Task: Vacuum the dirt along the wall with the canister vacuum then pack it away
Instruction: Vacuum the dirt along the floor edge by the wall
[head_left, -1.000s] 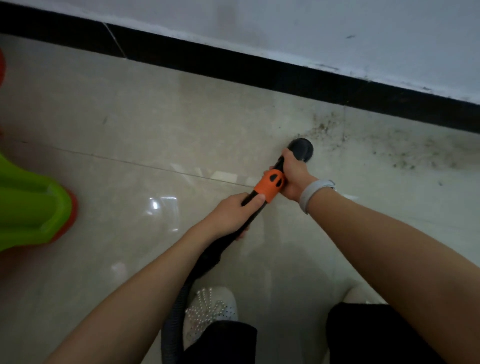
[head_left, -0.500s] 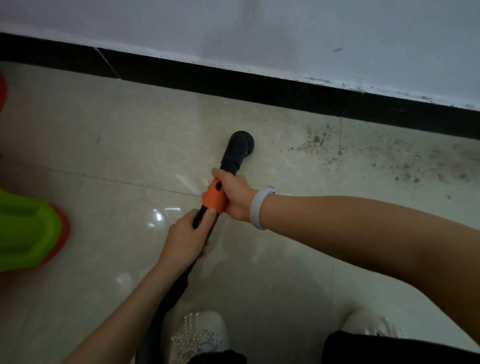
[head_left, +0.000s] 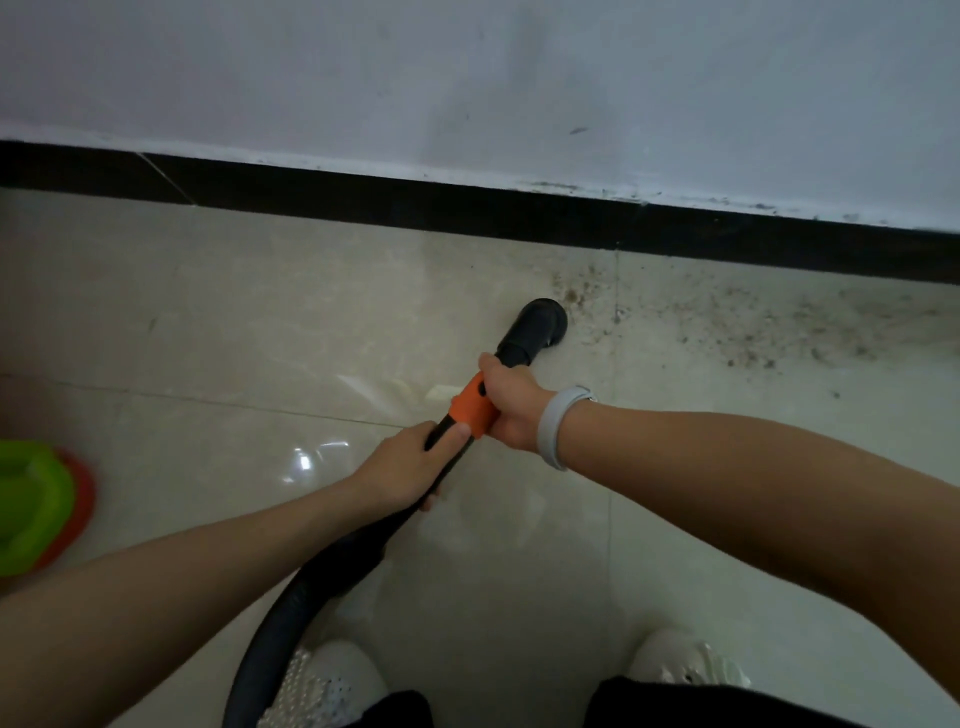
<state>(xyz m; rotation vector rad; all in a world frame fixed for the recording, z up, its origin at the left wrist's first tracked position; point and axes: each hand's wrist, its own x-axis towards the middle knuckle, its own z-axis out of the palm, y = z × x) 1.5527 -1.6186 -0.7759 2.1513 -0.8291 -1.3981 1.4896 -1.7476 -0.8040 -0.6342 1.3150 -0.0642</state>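
The vacuum's black nozzle (head_left: 535, 327) rests on the pale floor tiles, its mouth at the left edge of a patch of dark dirt (head_left: 748, 332) scattered along the black skirting. My right hand (head_left: 511, 402) grips the wand at its orange collar (head_left: 474, 408), just behind the nozzle. My left hand (head_left: 410, 467) holds the black wand right below the collar. The ribbed black hose (head_left: 291, 613) curves down from there toward my feet. The canister itself is out of view.
A white wall (head_left: 467, 78) with a black skirting board (head_left: 467, 213) runs across the top. A green and orange plastic object (head_left: 36, 504) sits at the left edge. My two white shoes (head_left: 332, 686) stand at the bottom.
The nozzle swept left away from the dirt half a second ago and has now come back right, to the dirt's left edge. Both hands kept their grip.
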